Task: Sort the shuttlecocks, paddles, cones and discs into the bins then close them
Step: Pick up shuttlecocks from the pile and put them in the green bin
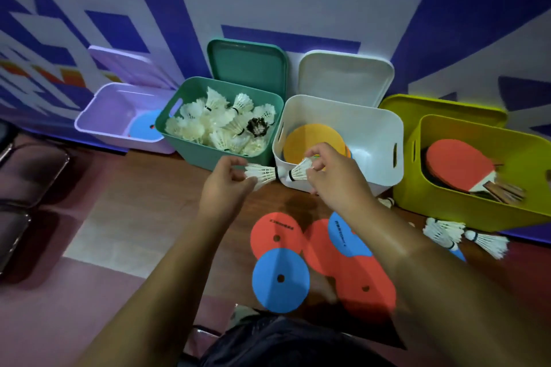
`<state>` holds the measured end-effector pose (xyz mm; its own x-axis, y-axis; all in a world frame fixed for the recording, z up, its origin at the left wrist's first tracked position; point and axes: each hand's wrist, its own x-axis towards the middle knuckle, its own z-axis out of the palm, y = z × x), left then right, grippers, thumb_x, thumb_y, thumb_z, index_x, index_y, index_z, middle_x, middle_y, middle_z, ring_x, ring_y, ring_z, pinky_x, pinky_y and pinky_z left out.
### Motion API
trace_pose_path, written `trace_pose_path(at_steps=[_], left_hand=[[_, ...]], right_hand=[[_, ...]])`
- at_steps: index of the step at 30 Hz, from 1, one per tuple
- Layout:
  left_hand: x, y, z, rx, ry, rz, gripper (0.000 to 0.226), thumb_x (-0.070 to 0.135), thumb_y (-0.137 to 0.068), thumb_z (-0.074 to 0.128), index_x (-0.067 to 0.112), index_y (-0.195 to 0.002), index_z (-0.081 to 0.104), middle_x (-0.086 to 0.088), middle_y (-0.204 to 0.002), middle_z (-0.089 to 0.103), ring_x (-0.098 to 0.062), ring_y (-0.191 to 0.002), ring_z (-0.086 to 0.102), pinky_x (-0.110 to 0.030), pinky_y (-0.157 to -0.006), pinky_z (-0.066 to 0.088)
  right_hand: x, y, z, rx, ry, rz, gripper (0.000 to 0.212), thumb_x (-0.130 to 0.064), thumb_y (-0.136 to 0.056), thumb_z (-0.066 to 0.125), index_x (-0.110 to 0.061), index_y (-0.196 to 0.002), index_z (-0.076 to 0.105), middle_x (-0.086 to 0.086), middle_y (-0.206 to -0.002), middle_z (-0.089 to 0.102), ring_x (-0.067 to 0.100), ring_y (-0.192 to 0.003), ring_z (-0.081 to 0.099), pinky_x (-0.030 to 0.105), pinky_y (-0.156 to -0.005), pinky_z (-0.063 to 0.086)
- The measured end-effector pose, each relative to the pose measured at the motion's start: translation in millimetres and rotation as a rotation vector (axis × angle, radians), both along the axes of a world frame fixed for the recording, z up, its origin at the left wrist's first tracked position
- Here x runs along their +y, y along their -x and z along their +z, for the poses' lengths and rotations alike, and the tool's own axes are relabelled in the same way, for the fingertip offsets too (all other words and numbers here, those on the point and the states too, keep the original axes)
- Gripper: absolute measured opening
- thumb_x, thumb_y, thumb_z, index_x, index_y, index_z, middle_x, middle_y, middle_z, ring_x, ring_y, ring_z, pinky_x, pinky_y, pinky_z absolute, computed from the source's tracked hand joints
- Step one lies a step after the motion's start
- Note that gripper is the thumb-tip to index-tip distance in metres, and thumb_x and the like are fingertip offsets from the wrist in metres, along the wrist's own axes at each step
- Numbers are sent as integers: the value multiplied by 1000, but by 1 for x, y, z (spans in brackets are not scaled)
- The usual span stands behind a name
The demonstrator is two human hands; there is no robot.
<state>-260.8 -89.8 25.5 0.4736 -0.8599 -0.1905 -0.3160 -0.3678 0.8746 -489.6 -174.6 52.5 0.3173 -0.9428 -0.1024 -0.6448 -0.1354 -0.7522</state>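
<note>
My left hand (228,185) pinches a white shuttlecock (262,174) by its feathers. My right hand (334,176) pinches a second white shuttlecock (301,171); the two point cork to cork in front of the white bin. Four open bins stand in a row: a lilac bin (98,128) with a blue disc, a green bin (190,146) full of shuttlecocks, a white bin (378,140) with an orange disc (313,140), and a yellow-green bin (447,205) with red paddles (459,165). Red and blue discs (280,277) lie on the floor near me. More shuttlecocks (465,235) lie at the right.
Lids lean on the wall behind the bins: lilac (128,65), green (247,62), white (346,74) and yellow-green (441,107). Dark chair seats (26,176) stand at the left. The blue and white wall runs close behind the bins.
</note>
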Motion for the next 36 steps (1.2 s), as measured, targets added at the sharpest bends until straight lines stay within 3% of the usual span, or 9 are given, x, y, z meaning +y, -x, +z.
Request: trace_pose_path(at_steps=[3, 6, 13, 17, 21, 27, 29, 32, 36], left_hand=[[5, -38, 3, 33, 12, 94, 50, 39, -73, 82, 29, -116, 60, 3, -88, 70, -18, -80, 70, -48, -78, 60], [9, -72, 6, 69, 33, 147, 52, 41, -70, 81, 28, -117, 62, 2, -89, 71, -15, -78, 70, -45, -78, 58], [-2, -139, 11, 86, 84, 201, 41, 35, -76, 82, 26, -113, 67, 7, -84, 68, -11, -74, 65, -40, -77, 56], [-26, -170, 16, 11, 137, 167, 34, 27, -85, 82, 24, -115, 66, 9, -84, 66, -5, -76, 63, -31, -77, 52], [-59, -194, 28, -93, 151, 99, 31, 28, -88, 78, 26, -115, 64, 9, -88, 65, -7, -78, 64, -32, -76, 54], [-122, -214, 43, -269, 213, 85, 28, 25, -91, 69, 27, -119, 64, 13, -96, 68, -4, -81, 62, -22, -72, 48], [-143, -218, 43, -356, 226, 103, 29, 20, -92, 64, 25, -121, 65, 11, -103, 69, -10, -89, 62, -27, -77, 47], [-172, -219, 31, -491, 129, 3, 37, 14, -88, 65, 19, -125, 66, -3, -119, 69, -27, -110, 62, -35, -88, 47], [-177, -207, 13, -459, -19, -127, 41, 13, -88, 66, 16, -129, 67, -9, -133, 64, -31, -122, 59, -33, -92, 45]], right_hand=[[-14, -37, 5, -16, 109, -30, 33, -16, -93, 68, -33, -121, 66, -10, -93, 68, 13, -80, 68, 32, -80, 53], [-28, -72, 10, -2, 179, -65, 31, -17, -94, 69, -28, -123, 69, -10, -97, 70, 10, -85, 62, 15, -70, 41], [-51, -141, 0, 82, 227, 85, 28, -11, -95, 64, -24, -118, 72, -5, -99, 71, 15, -90, 66, 35, -83, 54], [-58, -160, -18, 229, 93, 243, 40, -13, -95, 66, -23, -133, 67, 1, -125, 67, 17, -103, 67, 32, -91, 51], [-61, -162, -26, 200, 138, 158, 28, -14, -97, 67, -17, -124, 71, 1, -123, 67, 13, -94, 61, 21, -79, 40], [-52, -160, -27, 161, 146, 108, 15, -16, -97, 66, -21, -109, 74, -7, -109, 65, 11, -83, 62, 26, -81, 47], [-52, -159, -26, 158, 140, 112, 13, -16, -97, 66, -22, -105, 74, -8, -107, 65, 7, -81, 61, 24, -80, 47], [-51, -156, -27, 171, 131, 117, 13, -15, -97, 66, -23, -101, 74, -7, -103, 66, -4, -80, 57, 7, -76, 40], [-49, -151, -31, 158, 121, 97, 13, -13, -96, 67, -21, -101, 76, -6, -102, 68, -1, -79, 57, 3, -75, 38]])
